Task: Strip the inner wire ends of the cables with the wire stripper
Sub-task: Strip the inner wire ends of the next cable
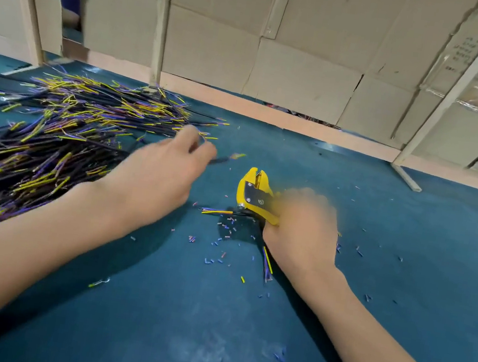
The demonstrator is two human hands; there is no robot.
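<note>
A big heap of black cables (52, 134) with yellow and purple inner wires covers the left of the blue table (181, 311). My left hand (158, 172) pinches one black cable (228, 158) at the heap's right edge; its frayed end sticks out to the right. My right hand (302, 224) grips the handles of the yellow wire stripper (253, 192), jaws pointing away from me. A cable (217, 211) lies under that hand, one wire end showing left of the stripper and the other end (267, 262) near my wrist.
Small bits of stripped insulation (223, 234) litter the table around the stripper. A cardboard wall (280, 63) with wooden posts closes off the far side. One wooden foot (407, 178) stands on the table at the right.
</note>
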